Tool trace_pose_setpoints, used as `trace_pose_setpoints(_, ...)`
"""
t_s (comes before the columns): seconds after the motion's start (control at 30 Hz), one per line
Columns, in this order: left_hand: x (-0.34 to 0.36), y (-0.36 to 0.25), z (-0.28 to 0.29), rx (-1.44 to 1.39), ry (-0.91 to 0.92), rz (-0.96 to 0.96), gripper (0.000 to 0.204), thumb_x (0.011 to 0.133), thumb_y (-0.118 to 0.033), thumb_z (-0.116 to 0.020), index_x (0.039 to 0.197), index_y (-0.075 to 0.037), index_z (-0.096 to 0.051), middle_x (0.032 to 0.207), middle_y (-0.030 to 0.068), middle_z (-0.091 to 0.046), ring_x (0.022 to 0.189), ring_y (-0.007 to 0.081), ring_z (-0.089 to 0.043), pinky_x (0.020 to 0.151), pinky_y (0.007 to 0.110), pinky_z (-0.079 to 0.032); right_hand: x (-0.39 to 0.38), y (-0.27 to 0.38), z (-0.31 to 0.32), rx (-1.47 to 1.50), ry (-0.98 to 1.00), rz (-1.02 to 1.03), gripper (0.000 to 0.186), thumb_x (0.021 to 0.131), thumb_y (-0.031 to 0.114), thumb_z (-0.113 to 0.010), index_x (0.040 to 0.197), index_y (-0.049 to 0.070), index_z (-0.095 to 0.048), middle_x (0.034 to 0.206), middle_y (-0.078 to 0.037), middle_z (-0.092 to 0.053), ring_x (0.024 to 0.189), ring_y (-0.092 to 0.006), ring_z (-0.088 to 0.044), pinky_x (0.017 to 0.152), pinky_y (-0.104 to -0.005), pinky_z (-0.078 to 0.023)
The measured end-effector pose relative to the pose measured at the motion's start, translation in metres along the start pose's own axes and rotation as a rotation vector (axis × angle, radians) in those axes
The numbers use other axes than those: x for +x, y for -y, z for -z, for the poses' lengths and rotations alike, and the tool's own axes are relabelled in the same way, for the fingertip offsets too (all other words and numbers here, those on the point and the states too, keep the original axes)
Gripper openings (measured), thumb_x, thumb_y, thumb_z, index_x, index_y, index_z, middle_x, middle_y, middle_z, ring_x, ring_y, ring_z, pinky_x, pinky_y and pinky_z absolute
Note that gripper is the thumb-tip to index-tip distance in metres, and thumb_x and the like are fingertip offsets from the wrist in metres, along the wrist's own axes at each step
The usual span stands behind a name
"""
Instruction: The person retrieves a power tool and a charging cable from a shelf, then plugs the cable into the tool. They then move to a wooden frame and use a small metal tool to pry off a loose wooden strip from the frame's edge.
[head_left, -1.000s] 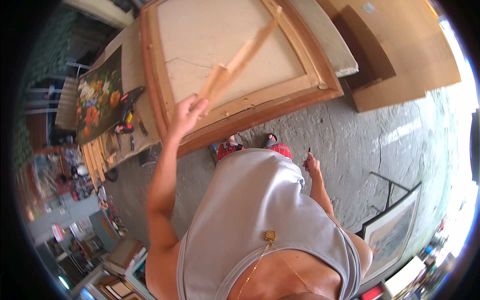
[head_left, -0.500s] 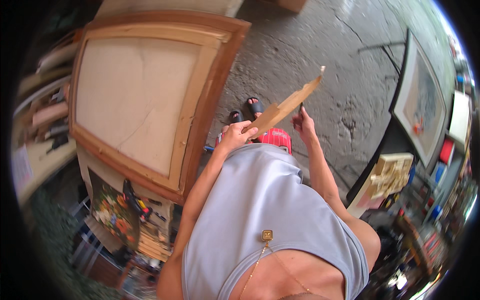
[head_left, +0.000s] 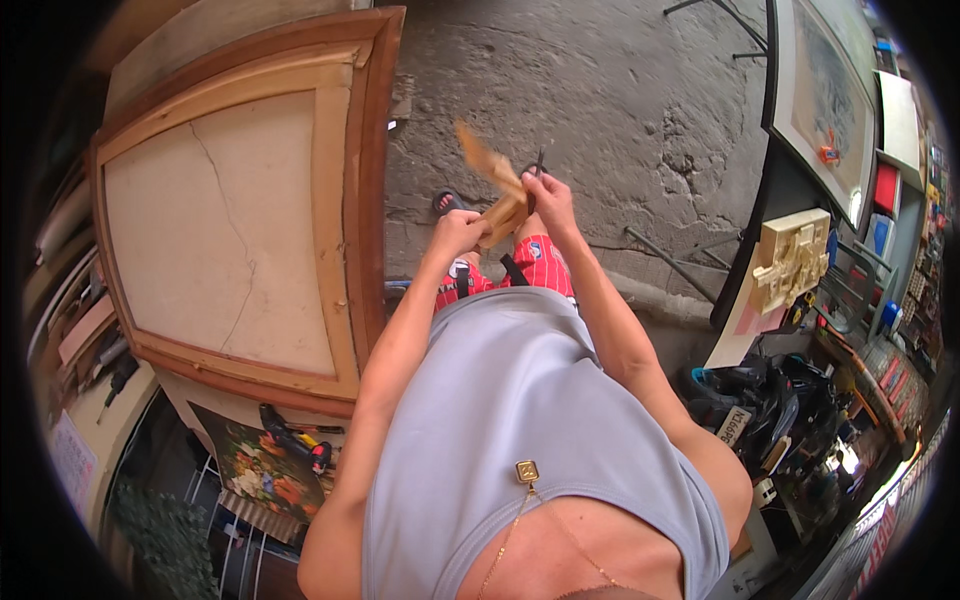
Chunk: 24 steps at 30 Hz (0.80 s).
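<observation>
I hold a thin, splintered wooden strip (head_left: 487, 168) in front of my body, above the concrete floor. My left hand (head_left: 458, 233) is closed around its lower end. My right hand (head_left: 551, 201) meets the strip from the right and grips a small dark tool (head_left: 537, 164), whose tip sticks up beside the wood. What kind of tool it is I cannot make out. Below my hands are my red striped shorts (head_left: 540, 268) and dark sandals (head_left: 446, 201).
A large wooden frame with a cracked cream panel (head_left: 357, 215) lies on a bench at my left. A floral painting (head_left: 262, 468) and a red-and-black tool (head_left: 293, 440) sit below it. At right stand a framed picture (head_left: 822, 92), a cream relief block (head_left: 795, 256) and a parked scooter (head_left: 770, 400).
My view has swung from the big frame toward the floor. The strip came off the frame and down in front of me. My right hand rose to meet it.
</observation>
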<state>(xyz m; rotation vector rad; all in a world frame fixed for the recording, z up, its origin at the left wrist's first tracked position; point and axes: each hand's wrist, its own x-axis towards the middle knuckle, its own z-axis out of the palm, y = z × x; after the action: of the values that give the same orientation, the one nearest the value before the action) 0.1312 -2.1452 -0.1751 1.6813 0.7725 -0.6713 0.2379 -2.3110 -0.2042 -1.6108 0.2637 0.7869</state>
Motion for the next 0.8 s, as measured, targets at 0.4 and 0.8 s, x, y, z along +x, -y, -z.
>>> trace_pose_setpoints(0.4,0.09,0.017,-0.059,-0.75,0.304,0.056,0.034,0.093,-0.028,-0.05,0.105,0.002,-0.06,0.096,0.0041,-0.062,0.086,0.0078,-0.056,0.077,0.024,-0.045,0.095,-0.05,0.043,0.016,-0.018,0.086,0.025,0.065,0.007,-0.076,0.073,0.003,-0.053,0.063,0.001,-0.042,0.057,-0.01,-0.039,0.053,-0.0254,-0.037)
trace_pose_setpoints(0.8,0.221,0.009,-0.084,-0.652,-0.055,0.176,0.02,0.082,-0.003,-0.059,0.102,0.002,-0.06,0.084,0.0065,-0.062,0.071,0.0113,-0.059,0.057,0.026,-0.048,0.205,-0.061,0.026,-0.181,-0.075,0.558,0.019,0.068,-0.004,-0.069,0.08,0.0,-0.054,0.075,-0.001,-0.045,0.055,-0.0076,-0.036,0.049,-0.0227,-0.032)
